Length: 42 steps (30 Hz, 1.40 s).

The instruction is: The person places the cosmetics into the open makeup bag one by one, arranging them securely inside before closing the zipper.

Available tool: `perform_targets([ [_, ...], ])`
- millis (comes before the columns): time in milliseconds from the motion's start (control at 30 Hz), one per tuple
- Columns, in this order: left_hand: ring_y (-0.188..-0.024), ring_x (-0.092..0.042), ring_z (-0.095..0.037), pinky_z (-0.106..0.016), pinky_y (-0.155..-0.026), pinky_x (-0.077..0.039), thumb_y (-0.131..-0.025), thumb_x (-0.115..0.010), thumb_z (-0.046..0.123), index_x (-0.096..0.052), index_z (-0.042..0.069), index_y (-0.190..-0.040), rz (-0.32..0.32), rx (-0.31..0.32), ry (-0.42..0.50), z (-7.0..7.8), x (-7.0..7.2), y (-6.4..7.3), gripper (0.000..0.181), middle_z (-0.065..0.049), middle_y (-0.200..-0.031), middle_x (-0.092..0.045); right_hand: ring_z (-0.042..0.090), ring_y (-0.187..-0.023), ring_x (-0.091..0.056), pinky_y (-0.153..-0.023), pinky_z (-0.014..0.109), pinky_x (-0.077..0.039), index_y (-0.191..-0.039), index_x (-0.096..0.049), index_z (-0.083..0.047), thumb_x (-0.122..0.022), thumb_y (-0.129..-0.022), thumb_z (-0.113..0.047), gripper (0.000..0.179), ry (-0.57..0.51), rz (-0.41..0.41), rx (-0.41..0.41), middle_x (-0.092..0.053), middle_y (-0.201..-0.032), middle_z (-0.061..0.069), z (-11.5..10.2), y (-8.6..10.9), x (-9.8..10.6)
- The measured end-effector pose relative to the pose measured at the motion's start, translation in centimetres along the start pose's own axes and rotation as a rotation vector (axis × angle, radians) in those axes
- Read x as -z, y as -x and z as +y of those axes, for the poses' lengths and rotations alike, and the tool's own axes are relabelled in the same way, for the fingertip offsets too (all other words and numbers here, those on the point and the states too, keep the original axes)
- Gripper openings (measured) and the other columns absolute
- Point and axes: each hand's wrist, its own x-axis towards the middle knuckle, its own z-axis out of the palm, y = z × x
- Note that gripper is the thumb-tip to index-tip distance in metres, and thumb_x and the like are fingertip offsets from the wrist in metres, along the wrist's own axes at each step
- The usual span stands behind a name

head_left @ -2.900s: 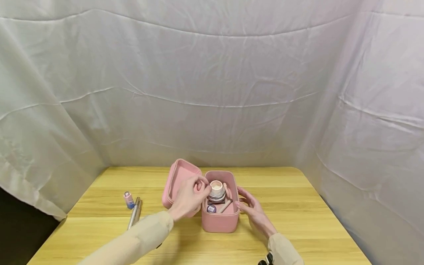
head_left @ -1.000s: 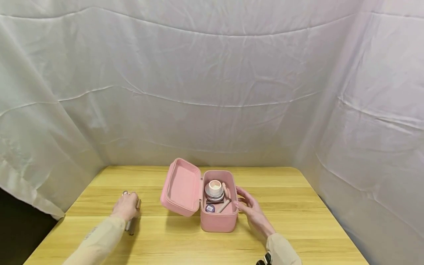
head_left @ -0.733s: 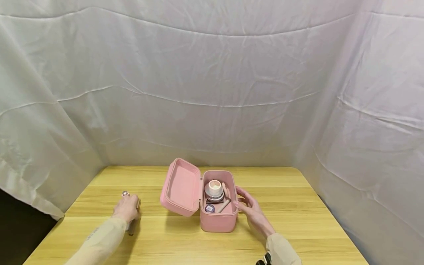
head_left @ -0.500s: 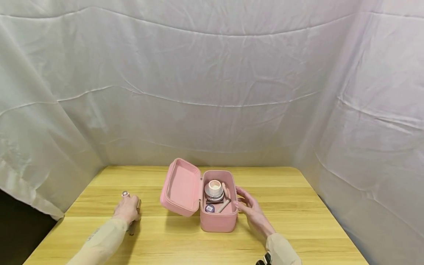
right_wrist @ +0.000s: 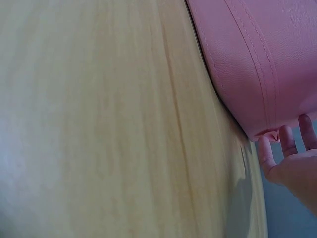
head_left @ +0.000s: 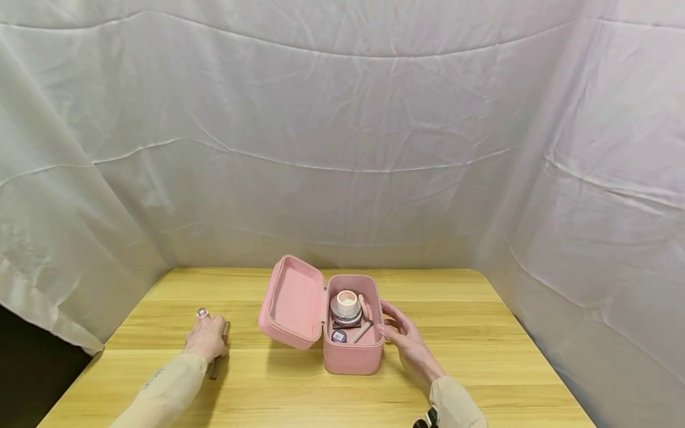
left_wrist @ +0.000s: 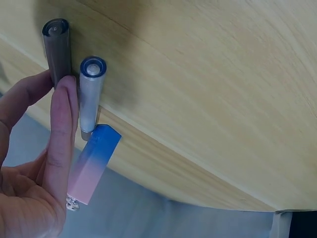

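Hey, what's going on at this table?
Someone's left hand pinches a dark tube between thumb and fingers, while a silver tube and a pink-and-blue tube lie close by on the table. The right hand, fingers relaxed, is at the side of a pink case. The case stands open, with a pale jar and other small items inside.

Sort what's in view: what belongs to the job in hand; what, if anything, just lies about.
Seems part of the job:
dark tube, between the left hand's thumb and fingers
silver tube and pink-and-blue tube, beside that hand
pink case, open at the right hand
white jar, inside the case

Just surroundings:
wooden table, underneath
pale curtain, behind
Nothing looks plainly stray.
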Motion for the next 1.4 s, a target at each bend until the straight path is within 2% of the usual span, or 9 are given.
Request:
perform_targets([
  [200,-0.079,-0.054,-0.029,-0.043,-0.059,-0.053,-0.061,-0.089,0.003,-0.058,-0.001,-0.086,0.004,-0.008,-0.011,0.2,-0.3,-0.1,0.040,-0.012,-0.079,-0.060,0.020,-0.119,-0.049,-0.085,0.022,-0.054,-0.153,-0.032,0.004,-0.060,-0.096,-0.002,0.064,-0.004,0.009,-0.008,-0.037,-0.152,0.024,0.0,0.0,0.0],
  [333,-0.081,-0.055,-0.031,-0.047,-0.060,-0.055,-0.059,-0.091,0.008,-0.057,0.000,-0.084,0.019,-0.007,0.001,0.1,-0.2,-0.2,0.043,-0.013,-0.080,-0.059,0.018,-0.117,-0.050,-0.085,0.022,-0.054,-0.154,-0.032,0.004,-0.061,-0.096,-0.003,0.065,-0.002,0.005,-0.002,-0.036,-0.152,0.026,-0.1,0.1,0.0],
  [500,-0.077,-0.056,-0.028,-0.043,-0.064,-0.054,-0.066,-0.087,0.009,-0.058,-0.001,-0.082,0.059,-0.039,0.064,-0.3,0.4,-0.5,0.034,-0.012,-0.076,-0.060,0.017,-0.117,-0.050,-0.085,0.022,-0.054,-0.153,-0.032,0.003,-0.060,-0.096,-0.003,0.064,0.002,0.008,-0.003,-0.038,-0.152,0.024,-0.1,-0.1,0.0],
  [567,-0.073,-0.056,-0.025,-0.041,-0.064,-0.054,-0.070,-0.084,0.008,-0.060,-0.005,-0.088,0.065,-0.048,0.095,-0.4,0.7,-0.7,0.033,-0.012,-0.076,-0.062,0.017,-0.117,-0.050,-0.085,0.021,-0.054,-0.153,-0.033,0.004,-0.060,-0.097,-0.003,0.063,-0.001,0.008,0.000,-0.038,-0.151,0.023,-0.2,-0.1,0.0],
  [667,-0.071,-0.059,-0.024,-0.039,-0.064,-0.056,-0.074,-0.082,0.009,-0.060,-0.011,-0.104,0.070,-0.040,0.148,-0.4,1.3,-0.7,0.042,-0.015,-0.079,-0.067,0.017,-0.116,-0.050,-0.085,0.021,-0.054,-0.153,-0.033,0.004,-0.060,-0.096,-0.003,0.063,-0.006,0.006,0.002,-0.039,-0.150,0.022,-0.2,-0.2,0.1],
  [800,-0.067,-0.061,-0.023,-0.040,-0.063,-0.057,-0.076,-0.080,0.011,-0.056,-0.010,-0.115,0.088,-0.039,0.197,-0.2,2.3,-0.7,0.051,-0.017,-0.079,-0.069,0.018,-0.117,-0.050,-0.085,0.022,-0.053,-0.153,-0.032,0.004,-0.061,-0.096,-0.004,0.065,-0.003,0.004,-0.002,-0.039,-0.151,0.022,-0.3,-0.1,0.1],
  [1033,-0.067,-0.068,-0.023,-0.039,-0.063,-0.057,-0.079,-0.077,0.014,-0.052,-0.006,-0.118,0.132,-0.095,0.258,0.2,3.7,-0.4,0.051,-0.016,-0.080,-0.074,0.021,-0.119,-0.049,-0.084,0.021,-0.052,-0.153,-0.033,0.004,-0.061,-0.096,-0.003,0.064,0.007,0.010,-0.016,-0.037,-0.152,0.023,-0.1,0.0,0.0],
  [1400,-0.065,-0.069,-0.020,-0.028,-0.055,-0.052,-0.084,-0.074,0.011,-0.048,-0.003,-0.124,0.195,-0.127,0.349,1.6,6.8,-0.1,0.050,-0.023,-0.089,-0.074,0.019,-0.118,-0.049,-0.084,0.021,-0.052,-0.153,-0.032,0.004,-0.061,-0.096,-0.004,0.065,0.007,0.012,-0.016,-0.036,-0.153,0.026,-0.2,0.0,0.0],
])
